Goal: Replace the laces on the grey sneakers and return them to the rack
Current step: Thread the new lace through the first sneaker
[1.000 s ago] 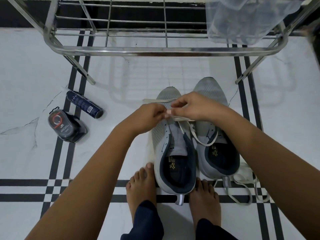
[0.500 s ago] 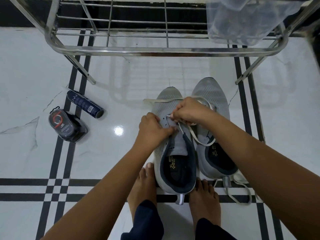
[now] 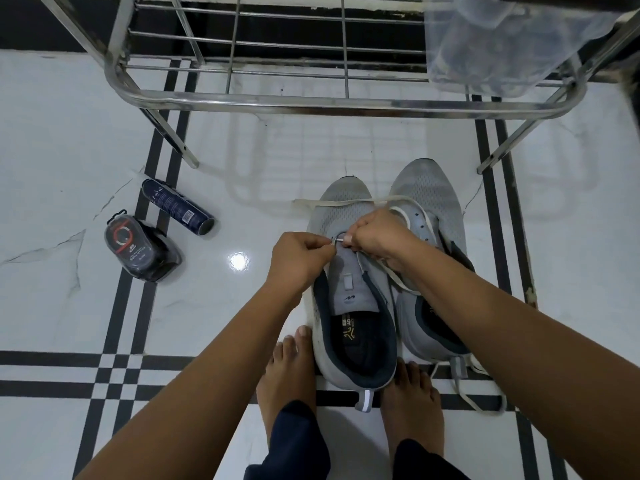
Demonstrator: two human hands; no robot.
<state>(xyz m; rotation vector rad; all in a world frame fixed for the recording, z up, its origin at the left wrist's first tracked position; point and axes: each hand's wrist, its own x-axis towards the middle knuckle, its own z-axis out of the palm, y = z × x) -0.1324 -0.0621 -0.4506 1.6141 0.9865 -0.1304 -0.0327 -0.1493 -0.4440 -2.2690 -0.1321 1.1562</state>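
The grey sneaker being laced (image 3: 353, 289) stands on the floor directly under both hands, toe pointing away from the person, its open heel back between two bare feet (image 3: 287, 372). The cream lace (image 3: 329, 203) lies across the toe just beyond the hands, and its stiff tip sits in the small gap between them, at the eyelets nearest the toe. The right hand (image 3: 375, 237) is closed in a pinch on that tip, knuckles up. The left hand (image 3: 299, 259) meets it from the other side, fingers curled and pinching the same end. The second sneaker (image 3: 427, 188) sits touching the first, beneath the right wrist, with loose lace looping over it and more lying by its heel (image 3: 464, 401). Left of the left hand, well apart, lie a dark spray can (image 3: 178, 211) and a clear plastic pack (image 3: 138, 251). Beyond both hands stands the metal rack (image 3: 311, 102) — a plastic bag (image 3: 502, 46) hangs at its right end.
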